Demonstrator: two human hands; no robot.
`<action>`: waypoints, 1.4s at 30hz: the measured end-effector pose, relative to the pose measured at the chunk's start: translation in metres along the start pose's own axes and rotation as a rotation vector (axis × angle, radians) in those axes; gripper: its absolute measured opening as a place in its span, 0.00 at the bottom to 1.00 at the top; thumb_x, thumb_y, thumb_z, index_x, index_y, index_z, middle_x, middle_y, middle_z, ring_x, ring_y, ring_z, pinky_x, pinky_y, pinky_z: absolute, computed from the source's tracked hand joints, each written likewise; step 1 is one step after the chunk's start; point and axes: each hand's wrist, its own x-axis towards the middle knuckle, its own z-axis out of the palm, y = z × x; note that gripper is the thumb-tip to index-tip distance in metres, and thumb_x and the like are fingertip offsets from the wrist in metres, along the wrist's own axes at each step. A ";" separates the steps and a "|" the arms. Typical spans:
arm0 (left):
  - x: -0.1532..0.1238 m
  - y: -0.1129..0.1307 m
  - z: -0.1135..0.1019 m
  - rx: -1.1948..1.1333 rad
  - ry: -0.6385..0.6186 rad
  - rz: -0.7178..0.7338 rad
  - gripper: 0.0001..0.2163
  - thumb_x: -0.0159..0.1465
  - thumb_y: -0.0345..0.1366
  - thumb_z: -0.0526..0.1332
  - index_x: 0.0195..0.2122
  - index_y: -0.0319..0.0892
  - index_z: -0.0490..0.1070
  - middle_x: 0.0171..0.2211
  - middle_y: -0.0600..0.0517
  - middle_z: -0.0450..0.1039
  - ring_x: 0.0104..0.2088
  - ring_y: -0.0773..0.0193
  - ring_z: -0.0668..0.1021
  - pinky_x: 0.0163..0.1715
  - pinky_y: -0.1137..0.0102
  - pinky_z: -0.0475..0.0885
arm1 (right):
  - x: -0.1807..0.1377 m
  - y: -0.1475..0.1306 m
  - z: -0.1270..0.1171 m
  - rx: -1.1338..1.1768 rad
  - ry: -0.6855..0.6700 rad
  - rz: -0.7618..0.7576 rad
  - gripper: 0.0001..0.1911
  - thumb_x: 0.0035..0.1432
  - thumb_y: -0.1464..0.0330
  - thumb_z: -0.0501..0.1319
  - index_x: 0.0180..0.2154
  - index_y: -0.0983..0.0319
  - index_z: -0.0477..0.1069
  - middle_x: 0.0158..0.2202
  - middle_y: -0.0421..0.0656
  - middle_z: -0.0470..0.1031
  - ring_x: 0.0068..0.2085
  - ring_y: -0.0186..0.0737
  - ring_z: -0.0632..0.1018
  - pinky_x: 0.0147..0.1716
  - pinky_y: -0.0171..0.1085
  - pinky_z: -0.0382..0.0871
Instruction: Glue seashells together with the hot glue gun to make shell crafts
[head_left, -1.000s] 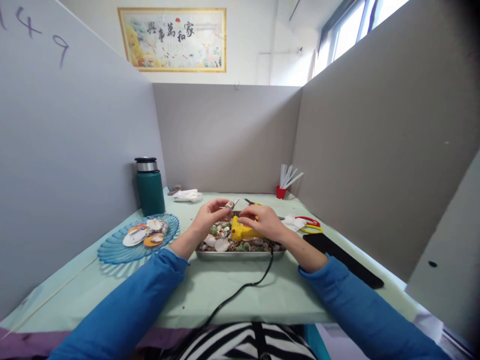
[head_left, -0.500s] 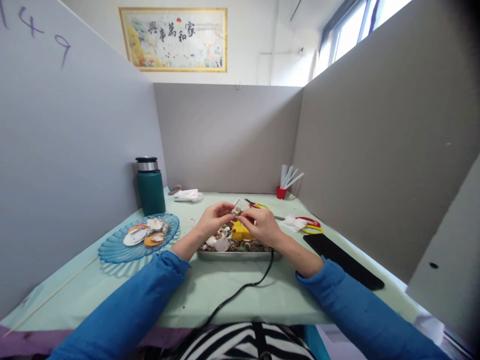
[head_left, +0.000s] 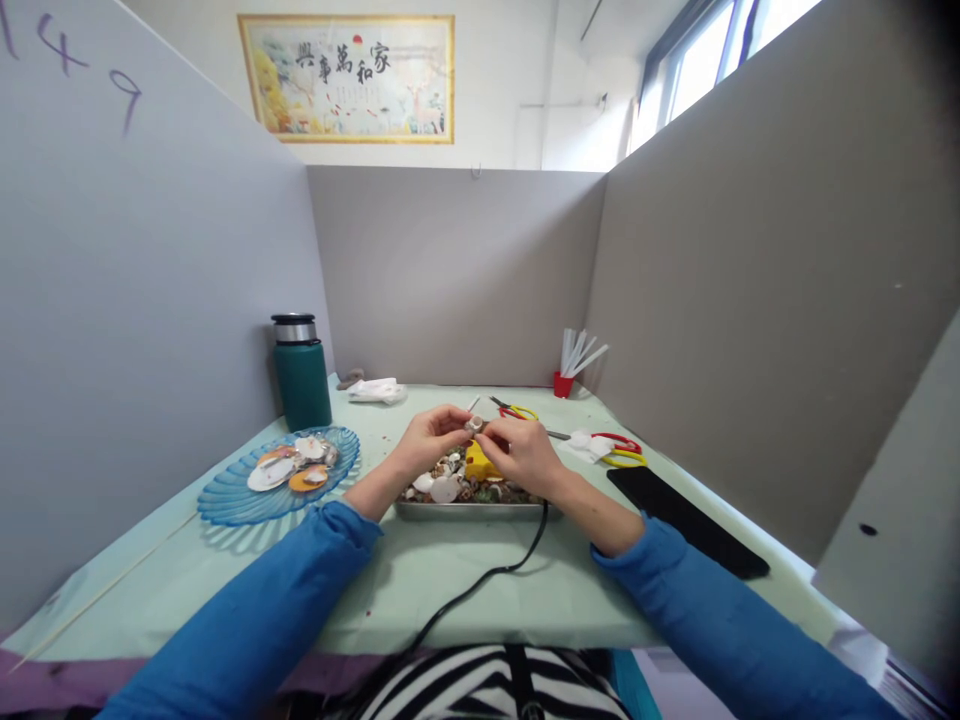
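My left hand (head_left: 425,442) and my right hand (head_left: 523,453) meet above a metal tray (head_left: 472,509) filled with several small seashells. Both pinch one small pale shell (head_left: 474,424) between their fingertips. A yellow glue gun (head_left: 480,462) lies in the tray just under my right hand, and its black cord (head_left: 480,582) runs toward me over the table edge.
A blue glass plate (head_left: 225,505) with several larger shells sits at the left, a green flask (head_left: 301,373) behind it. Red-and-yellow scissors (head_left: 619,450), a black flat pad (head_left: 686,520) and a red cup of white sticks (head_left: 562,383) are at the right. Grey partitions wall three sides.
My right hand left the glue gun and came up to meet my left hand. Now both hands pinch the small shell close together.
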 end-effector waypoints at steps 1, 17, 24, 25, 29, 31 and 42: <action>0.000 -0.001 0.000 -0.008 0.001 0.002 0.13 0.47 0.36 0.70 0.33 0.37 0.74 0.32 0.48 0.77 0.34 0.62 0.78 0.38 0.65 0.73 | 0.000 -0.001 0.000 -0.004 0.000 -0.003 0.14 0.60 0.66 0.53 0.25 0.62 0.69 0.22 0.40 0.71 0.24 0.32 0.67 0.27 0.32 0.56; 0.000 0.002 0.001 -0.009 0.010 0.007 0.12 0.46 0.36 0.70 0.31 0.38 0.74 0.31 0.49 0.77 0.33 0.63 0.78 0.38 0.67 0.72 | 0.001 -0.009 -0.005 -0.022 -0.007 -0.008 0.14 0.59 0.67 0.53 0.22 0.62 0.66 0.21 0.40 0.69 0.23 0.32 0.65 0.26 0.32 0.55; 0.000 0.004 0.002 0.003 0.027 0.006 0.13 0.46 0.36 0.70 0.32 0.38 0.74 0.31 0.49 0.77 0.33 0.63 0.78 0.37 0.68 0.72 | 0.002 -0.007 -0.004 -0.001 0.011 0.017 0.14 0.60 0.67 0.54 0.23 0.62 0.68 0.21 0.40 0.69 0.24 0.32 0.67 0.26 0.32 0.56; 0.000 0.004 0.002 0.006 0.028 0.009 0.13 0.47 0.36 0.70 0.32 0.38 0.74 0.31 0.49 0.77 0.33 0.63 0.77 0.38 0.68 0.72 | 0.002 -0.007 -0.004 0.001 0.013 0.023 0.14 0.60 0.67 0.54 0.24 0.62 0.68 0.21 0.40 0.70 0.24 0.32 0.67 0.26 0.32 0.56; 0.001 0.004 0.001 0.005 0.024 0.007 0.13 0.48 0.36 0.69 0.34 0.38 0.74 0.33 0.49 0.77 0.35 0.63 0.77 0.39 0.68 0.71 | 0.001 -0.005 -0.003 0.007 0.021 0.023 0.14 0.61 0.65 0.53 0.25 0.62 0.70 0.22 0.41 0.71 0.24 0.32 0.68 0.27 0.32 0.56; 0.000 0.004 0.000 0.003 0.035 -0.002 0.13 0.48 0.37 0.69 0.34 0.38 0.74 0.33 0.48 0.77 0.35 0.62 0.77 0.39 0.67 0.72 | 0.001 -0.002 -0.002 0.016 0.025 0.021 0.15 0.62 0.64 0.53 0.26 0.62 0.71 0.23 0.41 0.71 0.25 0.32 0.68 0.28 0.32 0.57; -0.001 0.002 -0.004 -0.017 0.021 -0.036 0.15 0.50 0.38 0.68 0.37 0.38 0.73 0.36 0.48 0.76 0.32 0.62 0.78 0.35 0.65 0.74 | 0.001 0.004 0.000 0.138 0.086 0.018 0.17 0.58 0.61 0.59 0.46 0.62 0.66 0.38 0.45 0.71 0.30 0.35 0.71 0.33 0.34 0.65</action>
